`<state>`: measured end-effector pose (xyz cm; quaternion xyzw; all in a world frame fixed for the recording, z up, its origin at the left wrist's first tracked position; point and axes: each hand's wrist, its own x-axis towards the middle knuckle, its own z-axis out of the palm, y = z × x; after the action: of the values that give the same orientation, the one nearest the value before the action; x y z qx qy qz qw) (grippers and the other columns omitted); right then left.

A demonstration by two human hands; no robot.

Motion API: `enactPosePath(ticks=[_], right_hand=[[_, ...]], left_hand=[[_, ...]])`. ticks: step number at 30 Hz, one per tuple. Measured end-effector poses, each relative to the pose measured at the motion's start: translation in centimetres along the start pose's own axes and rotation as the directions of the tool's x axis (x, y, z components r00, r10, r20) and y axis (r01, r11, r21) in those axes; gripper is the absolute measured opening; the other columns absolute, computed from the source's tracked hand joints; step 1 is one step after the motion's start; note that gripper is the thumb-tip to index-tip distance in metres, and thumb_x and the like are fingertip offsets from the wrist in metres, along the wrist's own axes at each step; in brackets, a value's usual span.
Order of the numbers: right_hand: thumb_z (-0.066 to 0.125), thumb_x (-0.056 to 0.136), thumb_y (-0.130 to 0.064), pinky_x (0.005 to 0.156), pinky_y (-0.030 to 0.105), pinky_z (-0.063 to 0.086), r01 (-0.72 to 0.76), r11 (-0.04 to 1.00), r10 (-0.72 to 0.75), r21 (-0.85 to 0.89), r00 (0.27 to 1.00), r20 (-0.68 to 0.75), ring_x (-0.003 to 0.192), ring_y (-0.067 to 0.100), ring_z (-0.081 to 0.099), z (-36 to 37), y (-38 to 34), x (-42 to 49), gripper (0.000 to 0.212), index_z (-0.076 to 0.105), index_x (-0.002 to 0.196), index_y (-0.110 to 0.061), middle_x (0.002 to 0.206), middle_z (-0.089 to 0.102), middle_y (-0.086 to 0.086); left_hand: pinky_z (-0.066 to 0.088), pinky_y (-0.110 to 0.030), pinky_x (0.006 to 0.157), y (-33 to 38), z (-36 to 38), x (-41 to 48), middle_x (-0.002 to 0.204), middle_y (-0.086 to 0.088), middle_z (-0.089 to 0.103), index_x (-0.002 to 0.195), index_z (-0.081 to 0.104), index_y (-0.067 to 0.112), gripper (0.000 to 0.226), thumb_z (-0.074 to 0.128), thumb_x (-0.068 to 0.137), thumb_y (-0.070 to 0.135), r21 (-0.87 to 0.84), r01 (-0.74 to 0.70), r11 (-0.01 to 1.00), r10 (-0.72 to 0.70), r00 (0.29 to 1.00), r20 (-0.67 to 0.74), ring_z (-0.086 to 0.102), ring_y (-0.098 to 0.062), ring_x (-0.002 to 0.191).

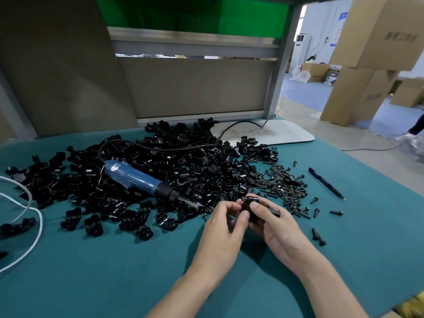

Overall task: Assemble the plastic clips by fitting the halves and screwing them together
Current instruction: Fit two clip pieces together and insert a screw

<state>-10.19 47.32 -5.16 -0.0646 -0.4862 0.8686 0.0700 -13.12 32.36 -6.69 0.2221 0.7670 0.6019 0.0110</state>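
Both hands meet over the teal mat near its middle, holding one black plastic clip (254,211) between them. My right hand (275,228) grips the clip's body with thumb on top. My left hand (226,223) pinches the clip's left side, where a small black screw (246,199) sticks out at the top. A large heap of black clip halves (160,171) covers the mat behind the hands. A pile of black screws (284,187) lies just right of it. A blue electric screwdriver (142,180) rests on the heap, tip pointing toward my hands.
A black pen (325,182) lies right of the screws. Stray screws and a small black part (318,237) dot the mat to the right. A white cable (32,216) loops at the left edge. A white board (275,131) sits at the back; cardboard boxes (358,88) stand beyond.
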Motion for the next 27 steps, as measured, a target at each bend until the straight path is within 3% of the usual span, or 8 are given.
enactPosePath(ticks=[4, 8, 10, 13, 15, 20, 22, 27], right_hand=[[0.071, 0.085, -0.01, 0.084, 0.034, 0.061, 0.0, 1.0, -0.001, 0.003, 1.0, 0.017, 0.11, 0.033, 0.073, -0.13, -0.01, -0.07, 0.031, 0.073, 0.114, -0.001, 0.121, 0.072, 0.026], [0.071, 0.085, -0.009, 0.083, 0.031, 0.061, 0.002, 1.0, -0.002, 0.006, 1.0, 0.005, 0.109, 0.03, 0.073, -0.2, 0.0, 0.07, 0.039, 0.067, 0.122, 0.001, 0.12, 0.072, 0.025], [0.071, 0.086, -0.009, 0.083, 0.032, 0.061, 0.001, 1.0, -0.001, 0.007, 1.0, 0.009, 0.109, 0.03, 0.073, -0.24, 0.04, 0.09, 0.041, 0.065, 0.125, 0.001, 0.121, 0.072, 0.024], [0.071, 0.087, -0.011, 0.086, 0.034, 0.06, 0.0, 1.0, 0.001, -0.012, 1.0, 0.016, 0.111, 0.031, 0.072, -0.32, 0.1, 0.08, 0.042, 0.065, 0.126, 0.001, 0.122, 0.072, 0.024], [0.071, 0.086, -0.01, 0.086, 0.033, 0.06, -0.003, 1.0, 0.003, -0.006, 1.0, 0.012, 0.111, 0.032, 0.072, -0.38, 0.08, 0.12, 0.043, 0.064, 0.126, 0.002, 0.122, 0.072, 0.025], [0.07, 0.086, -0.008, 0.082, 0.03, 0.061, -0.005, 1.0, 0.005, 0.007, 1.0, 0.009, 0.108, 0.03, 0.073, -0.35, 0.06, 0.19, 0.043, 0.064, 0.127, 0.002, 0.122, 0.072, 0.025], [0.07, 0.087, -0.009, 0.082, 0.03, 0.061, -0.006, 1.0, 0.006, -0.003, 1.0, 0.009, 0.109, 0.03, 0.073, -0.35, 0.1, 0.19, 0.042, 0.064, 0.127, 0.001, 0.122, 0.072, 0.024], [0.071, 0.086, -0.009, 0.085, 0.035, 0.061, -0.001, 1.0, 0.001, -0.01, 1.0, 0.003, 0.11, 0.031, 0.073, -0.52, 0.2, 0.24, 0.04, 0.066, 0.124, 0.002, 0.121, 0.072, 0.025]], left_hand=[[0.047, -0.031, 0.063, -0.26, -0.17, 0.1, 0.08, 0.009, 0.065, 0.091, 0.055, 0.033, 0.024, 0.044, 0.103, 0.051, 0.077, -0.024, 0.997, 0.021, 0.999, 0.039, 0.058, -0.008, 0.072], [0.046, -0.016, 0.071, -0.21, -0.1, 0.11, 0.097, 0.021, 0.063, 0.097, 0.053, 0.043, 0.009, 0.054, 0.102, 0.035, 0.03, -0.024, 0.999, 0.023, 0.999, 0.022, 0.06, -0.001, 0.09], [0.048, -0.015, 0.076, -0.1, 0.0, 0.04, 0.103, 0.024, 0.06, 0.1, 0.051, 0.047, 0.008, 0.055, 0.098, 0.04, 0.032, -0.024, 0.999, 0.024, 1.0, 0.007, 0.06, 0.0, 0.096], [0.044, -0.013, 0.064, -0.09, 0.04, 0.07, 0.094, 0.027, 0.064, 0.097, 0.052, 0.046, 0.008, 0.052, 0.097, 0.054, 0.027, 0.022, 0.999, -0.022, 1.0, 0.008, 0.061, 0.004, 0.081], [0.041, -0.014, 0.062, -0.31, -0.01, 0.17, 0.085, 0.022, 0.066, 0.093, 0.055, 0.042, 0.011, 0.053, 0.1, 0.051, 0.041, 0.027, 0.999, -0.027, 1.0, 0.013, 0.06, 0.003, 0.075], [0.046, -0.015, 0.075, -0.26, 0.03, 0.18, 0.099, 0.02, 0.062, 0.096, 0.054, 0.04, 0.012, 0.058, 0.099, 0.029, 0.044, -0.015, 0.999, 0.013, 0.999, 0.031, 0.059, 0.0, 0.094], [0.046, -0.015, 0.076, -0.01, 0.05, 0.08, 0.102, 0.022, 0.06, 0.097, 0.052, 0.044, 0.009, 0.058, 0.097, 0.036, 0.044, -0.026, 0.999, 0.025, 1.0, 0.01, 0.058, -0.001, 0.097], [0.048, -0.026, 0.066, -0.31, -0.06, 0.25, 0.086, 0.02, 0.067, 0.095, 0.056, 0.037, 0.014, 0.054, 0.1, 0.05, 0.082, 0.031, 0.996, -0.033, 0.999, 0.024, 0.059, 0.0, 0.075]])
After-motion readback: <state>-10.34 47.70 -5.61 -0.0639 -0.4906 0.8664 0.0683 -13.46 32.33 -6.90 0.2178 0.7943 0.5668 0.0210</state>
